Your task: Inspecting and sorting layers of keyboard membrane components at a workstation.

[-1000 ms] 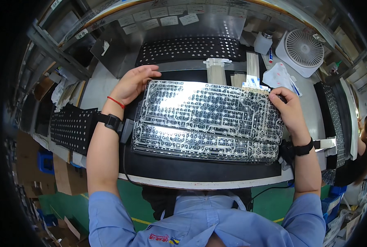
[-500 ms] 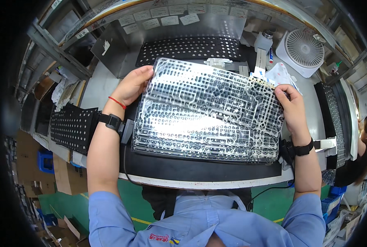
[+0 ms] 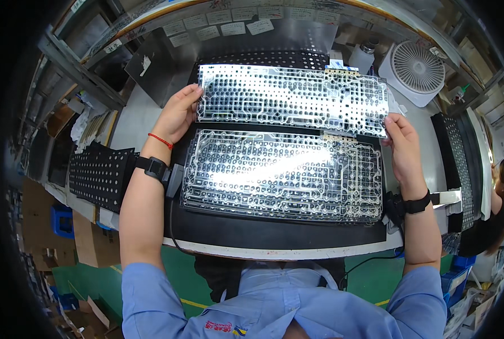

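A clear keyboard membrane sheet [image 3: 286, 97] with printed silvery circuit lines is held up between my two hands. My left hand [image 3: 178, 110] pinches its left edge, thumb on top. On the opposite side, my right hand [image 3: 402, 138] grips the lower right corner. A short connector tail [image 3: 337, 65] with blue marks sticks up from the sheet's far edge. Nearer to me, a stack of similar membrane sheets [image 3: 280, 175] lies on a black mat [image 3: 280, 227], apart from the held sheet.
Black perforated panels stand at the left [image 3: 102, 178], at the right and behind the sheet. A white fan [image 3: 416, 70] and a bottle [image 3: 362, 56] are at the back right. A metal plate [image 3: 150, 70] stands back left. Another person [image 3: 498, 203] is at the far right.
The held membrane sheet has moved away from me, off the stack, and is now level and separate from it. My hands keep their grip at its sides.
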### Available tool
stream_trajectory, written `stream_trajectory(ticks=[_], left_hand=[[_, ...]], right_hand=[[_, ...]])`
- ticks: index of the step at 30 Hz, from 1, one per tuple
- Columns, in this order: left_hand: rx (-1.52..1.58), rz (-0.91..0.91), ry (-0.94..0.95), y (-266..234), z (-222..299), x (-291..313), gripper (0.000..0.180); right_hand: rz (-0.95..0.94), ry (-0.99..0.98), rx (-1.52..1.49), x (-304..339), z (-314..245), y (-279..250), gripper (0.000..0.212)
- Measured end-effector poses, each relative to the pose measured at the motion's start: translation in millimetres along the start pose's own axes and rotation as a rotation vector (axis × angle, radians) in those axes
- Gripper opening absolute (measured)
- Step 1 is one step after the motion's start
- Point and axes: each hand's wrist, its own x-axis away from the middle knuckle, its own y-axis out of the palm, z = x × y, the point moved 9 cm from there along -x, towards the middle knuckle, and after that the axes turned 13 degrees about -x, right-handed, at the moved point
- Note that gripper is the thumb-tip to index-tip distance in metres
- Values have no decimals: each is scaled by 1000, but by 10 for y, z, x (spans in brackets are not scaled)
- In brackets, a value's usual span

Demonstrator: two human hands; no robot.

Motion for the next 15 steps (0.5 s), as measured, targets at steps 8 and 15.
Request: stream_trajectory(ticks=[8,15], left_hand=[[-3,14,52,-36,62,12,9],[22,33,45,-75,47,-1,6]], right_hand=[[23,-15,-1,20,-82,-30,19],[119,-2,-79,43,-75,-34,27]])
